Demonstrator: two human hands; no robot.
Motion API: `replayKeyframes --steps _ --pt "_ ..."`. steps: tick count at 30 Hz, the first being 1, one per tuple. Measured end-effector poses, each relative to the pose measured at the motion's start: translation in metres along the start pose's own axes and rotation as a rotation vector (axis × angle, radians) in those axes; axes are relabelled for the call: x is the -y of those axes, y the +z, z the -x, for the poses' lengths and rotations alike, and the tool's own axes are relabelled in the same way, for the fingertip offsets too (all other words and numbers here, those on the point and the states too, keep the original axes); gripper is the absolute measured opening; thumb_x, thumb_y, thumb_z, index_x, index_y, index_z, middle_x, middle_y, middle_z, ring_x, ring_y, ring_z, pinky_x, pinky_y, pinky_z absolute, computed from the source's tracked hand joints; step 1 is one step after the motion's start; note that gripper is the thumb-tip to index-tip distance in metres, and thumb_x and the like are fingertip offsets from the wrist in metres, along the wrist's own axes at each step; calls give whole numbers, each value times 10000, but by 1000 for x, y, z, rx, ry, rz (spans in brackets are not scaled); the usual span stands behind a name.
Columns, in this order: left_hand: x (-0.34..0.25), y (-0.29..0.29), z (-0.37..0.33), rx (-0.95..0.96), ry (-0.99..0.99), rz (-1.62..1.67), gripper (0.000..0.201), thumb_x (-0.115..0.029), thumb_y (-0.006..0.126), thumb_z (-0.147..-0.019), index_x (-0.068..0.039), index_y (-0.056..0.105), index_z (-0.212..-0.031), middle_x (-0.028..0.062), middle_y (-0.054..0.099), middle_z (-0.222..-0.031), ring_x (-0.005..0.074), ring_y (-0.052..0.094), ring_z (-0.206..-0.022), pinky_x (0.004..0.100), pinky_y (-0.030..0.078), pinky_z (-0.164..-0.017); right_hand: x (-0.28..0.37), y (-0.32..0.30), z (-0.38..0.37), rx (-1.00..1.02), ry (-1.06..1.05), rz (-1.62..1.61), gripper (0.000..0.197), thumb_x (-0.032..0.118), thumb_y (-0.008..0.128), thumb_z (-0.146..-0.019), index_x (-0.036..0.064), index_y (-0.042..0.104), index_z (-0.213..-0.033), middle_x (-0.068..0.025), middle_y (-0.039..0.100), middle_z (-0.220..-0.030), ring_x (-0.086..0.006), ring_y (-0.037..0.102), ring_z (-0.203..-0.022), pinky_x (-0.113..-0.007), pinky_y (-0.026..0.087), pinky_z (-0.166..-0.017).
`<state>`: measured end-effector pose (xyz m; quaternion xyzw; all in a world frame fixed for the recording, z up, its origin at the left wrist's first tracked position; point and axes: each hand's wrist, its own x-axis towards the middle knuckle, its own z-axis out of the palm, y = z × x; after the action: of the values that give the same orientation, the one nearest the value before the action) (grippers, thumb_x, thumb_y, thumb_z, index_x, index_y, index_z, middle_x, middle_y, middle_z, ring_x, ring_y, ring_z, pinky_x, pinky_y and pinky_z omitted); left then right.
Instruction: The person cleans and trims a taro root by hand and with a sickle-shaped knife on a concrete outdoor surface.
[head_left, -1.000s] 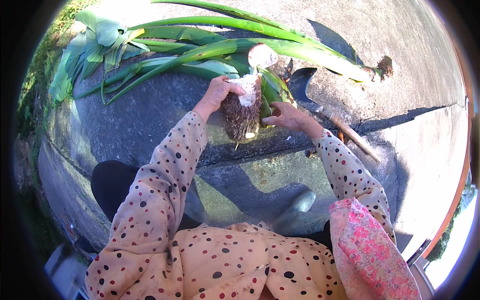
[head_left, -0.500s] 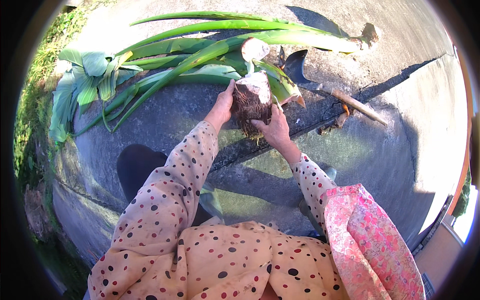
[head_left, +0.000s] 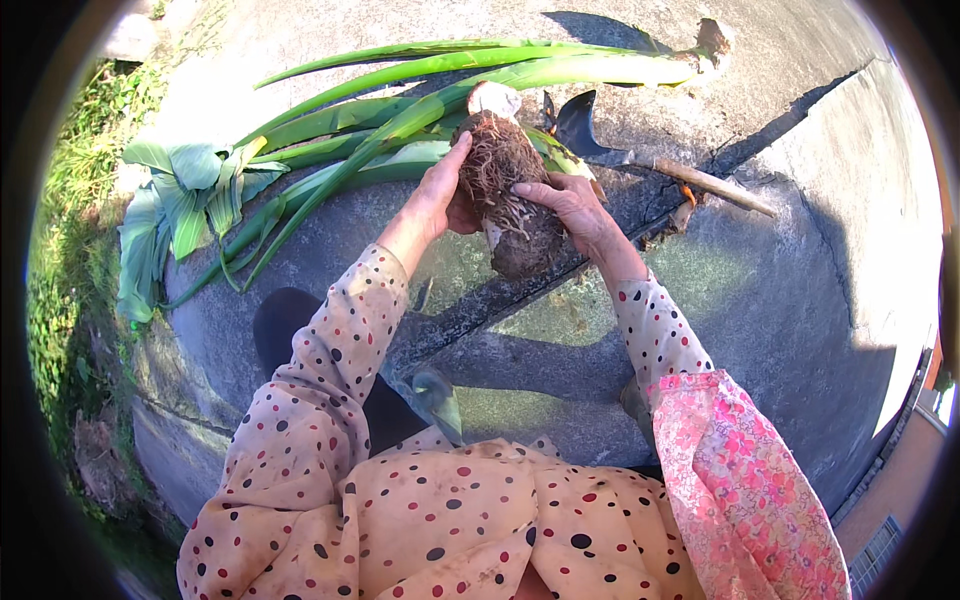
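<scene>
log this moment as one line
left hand: holds brown rooty plant bulb | right hand: on bulb | long green stalks on concrete | wooden-handled trowel behind

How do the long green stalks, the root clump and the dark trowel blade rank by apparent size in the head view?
1. long green stalks
2. root clump, held between left hand and right hand
3. dark trowel blade, partly hidden

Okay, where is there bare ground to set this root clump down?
Bare concrete lies right of the right hand, below the spade. Left and above the root clump, long green stalks and leaves crowd the ground.
</scene>
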<state>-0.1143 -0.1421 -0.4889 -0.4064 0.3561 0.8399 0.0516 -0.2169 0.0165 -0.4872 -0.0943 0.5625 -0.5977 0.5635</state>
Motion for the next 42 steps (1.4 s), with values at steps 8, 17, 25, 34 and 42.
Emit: replayKeyframes --steps 8,17,25,34,42 --pt "-53 -2 62 -81 -90 -381 873 -724 395 -756 96 526 -1028 222 625 -767 282 634 -602 311 501 -505 11 10 23 95 -49 -426 463 180 627 -740 -80 519 -1107 -153 600 -1031 -233 586 -918 -343 454 -853" --pt "-11 19 60 460 28 363 821 -681 342 -801 -79 300 -1357 112 405 -1340 264 412 -1210 410 307 -1037 9 10 38 289 -144 -715 624 180 600 -649 -67 451 -1203 -167 564 -1134 -269 553 -1014 -366 399 -943" --pt "-9 15 42 298 63 520 730 -635 386 -831 -83 382 -1309 131 471 -1269 292 501 -1110 435 420 -948 46 24 49 181 -81 151 697 452 656 -719 -41 495 -1185 -141 572 -1100 -217 546 -991 -321 464 -799" --pt "-32 16 63 483 92 395 824 -637 417 -788 24 366 -1279 321 490 -1130 410 539 -1015 494 477 -846 27 -175 -13 -402 -22 1362 608 339 665 -727 -6 482 -1194 -204 542 -1146 -283 518 -1099 -386 454 -841" --pt "-47 -11 111 153 403 469 929 -741 427 -713 -38 348 -1316 222 487 -1196 371 509 -1064 536 431 -895 -17 -258 -37 -570 221 1790 589 83 499 -741 67 361 -1313 -139 385 -1319 -302 331 -1252 -597 267 -961"
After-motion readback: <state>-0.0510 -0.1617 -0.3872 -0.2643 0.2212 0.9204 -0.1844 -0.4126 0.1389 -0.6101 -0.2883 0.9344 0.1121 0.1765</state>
